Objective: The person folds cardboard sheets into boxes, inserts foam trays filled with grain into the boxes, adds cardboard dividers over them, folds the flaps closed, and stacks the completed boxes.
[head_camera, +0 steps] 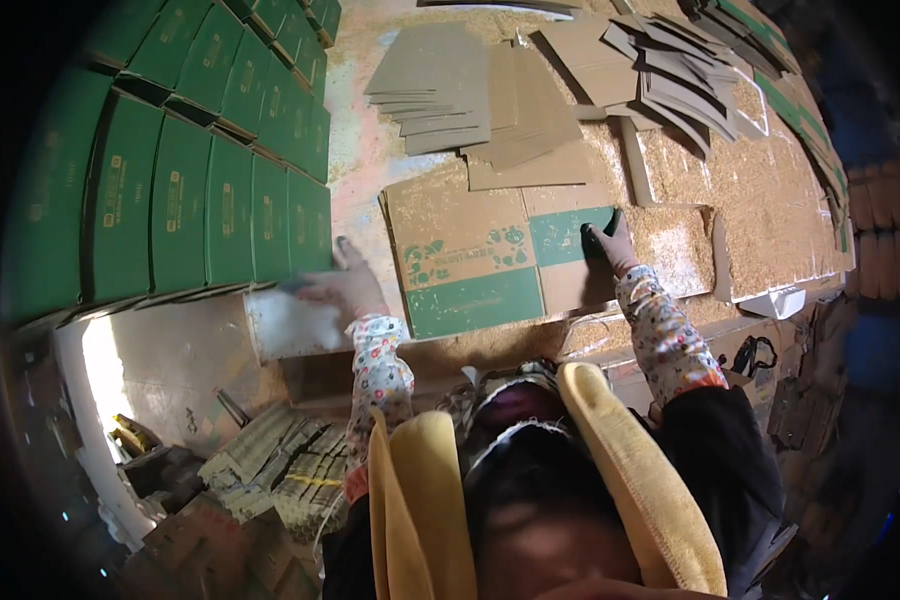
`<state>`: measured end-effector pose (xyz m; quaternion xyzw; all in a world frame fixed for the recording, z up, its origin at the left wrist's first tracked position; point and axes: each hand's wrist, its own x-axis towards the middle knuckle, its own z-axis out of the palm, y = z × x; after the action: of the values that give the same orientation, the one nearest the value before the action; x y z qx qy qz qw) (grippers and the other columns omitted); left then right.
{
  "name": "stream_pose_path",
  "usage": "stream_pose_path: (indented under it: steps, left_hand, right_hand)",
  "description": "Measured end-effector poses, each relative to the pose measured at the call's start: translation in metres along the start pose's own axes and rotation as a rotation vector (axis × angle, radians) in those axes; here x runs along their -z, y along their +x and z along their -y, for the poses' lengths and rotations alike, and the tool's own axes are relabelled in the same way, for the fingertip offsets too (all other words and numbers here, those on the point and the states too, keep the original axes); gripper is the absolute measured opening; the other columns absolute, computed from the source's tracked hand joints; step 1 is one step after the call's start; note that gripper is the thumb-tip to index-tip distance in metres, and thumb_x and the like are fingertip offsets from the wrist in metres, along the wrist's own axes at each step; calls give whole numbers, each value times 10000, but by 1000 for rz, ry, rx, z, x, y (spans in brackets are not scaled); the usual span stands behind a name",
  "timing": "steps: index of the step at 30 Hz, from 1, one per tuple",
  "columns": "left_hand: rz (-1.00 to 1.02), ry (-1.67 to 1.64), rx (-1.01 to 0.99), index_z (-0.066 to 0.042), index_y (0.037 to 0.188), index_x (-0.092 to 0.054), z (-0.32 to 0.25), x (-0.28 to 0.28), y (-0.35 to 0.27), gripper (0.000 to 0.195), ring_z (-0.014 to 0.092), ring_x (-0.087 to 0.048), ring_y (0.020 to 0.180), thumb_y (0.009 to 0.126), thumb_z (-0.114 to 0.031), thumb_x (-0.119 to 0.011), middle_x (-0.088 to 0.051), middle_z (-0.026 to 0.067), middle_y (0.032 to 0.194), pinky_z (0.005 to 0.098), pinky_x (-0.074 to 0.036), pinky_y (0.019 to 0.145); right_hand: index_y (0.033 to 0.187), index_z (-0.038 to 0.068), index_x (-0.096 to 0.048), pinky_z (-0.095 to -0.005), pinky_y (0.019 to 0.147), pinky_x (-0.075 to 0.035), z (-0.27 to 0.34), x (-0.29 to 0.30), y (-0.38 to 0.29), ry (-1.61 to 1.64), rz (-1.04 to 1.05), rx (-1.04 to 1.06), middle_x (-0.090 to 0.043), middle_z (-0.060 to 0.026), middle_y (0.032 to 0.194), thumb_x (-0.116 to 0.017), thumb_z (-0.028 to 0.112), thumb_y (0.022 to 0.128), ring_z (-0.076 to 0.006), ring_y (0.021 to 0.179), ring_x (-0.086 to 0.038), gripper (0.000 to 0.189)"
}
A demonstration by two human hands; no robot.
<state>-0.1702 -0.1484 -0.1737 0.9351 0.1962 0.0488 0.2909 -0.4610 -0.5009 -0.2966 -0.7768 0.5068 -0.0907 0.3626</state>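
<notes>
Flattened cardboard cartons [465, 240] with green bands and printing lie in a pile before me. On the pile's right end rests my right hand [613, 241], gloved, with thumb and fingers spread over the green band. My left hand [351, 289] is off the pile's left edge, over the pale worktop, its fingers apart and slightly blurred; nothing shows in it. Just left of that hand stand rows of upright green cartons [229, 206]. Grey-brown cardboard sheets [446, 90] and brown sheets [529, 127] overlap the far side of the carton pile.
Further right, loose grey cardboard pieces [679, 82] lie in a heap. Beyond the right hand are shallow white-edged trays of grain-like bits [772, 217]. Below the worktop at the lower left sit bundled cardboard strips [311, 480]. A yellow cloth [645, 480] hangs over my shoulders.
</notes>
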Motion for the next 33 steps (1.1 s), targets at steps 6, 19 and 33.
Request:
stream_pose_path:
  steps: [6, 19, 33]
  left_hand:
    - [488, -67, -251, 39, 1264, -433, 93, -60, -41, 840, 406, -480, 1164, 727, -554, -689, -498, 257, 1255, 448, -390, 983]
    - [881, -253, -645, 33, 1286, -333, 32, 21, -71, 623, 205, -613, 929, 832, -174, -707, -568, 155, 1159, 294, -520, 766]
    - [758, -813, -355, 0, 973, -630, -35, 99, 2, 226, 128, -606, 825, 809, -138, -702, -638, 48, 857, 262, -478, 792]
  right_hand:
    - [1417, -62, -229, -334, 1017, -378, 2, -5, -53, 355, 113, 100, -474, -222, 1308, -751, 170, 734, -300, 1214, -466, 890]
    - [1147, -76, -558, -308, 882, -433, 72, 139, -42, 408, 63, 260, -627, -188, 1098, -622, 517, 838, -256, 1010, -581, 671]
    - [1078, -33, -488, -249, 760, -462, 187, 161, -133, 1056, -124, 392, -567, -85, 982, -671, 184, 856, -128, 881, -545, 360]
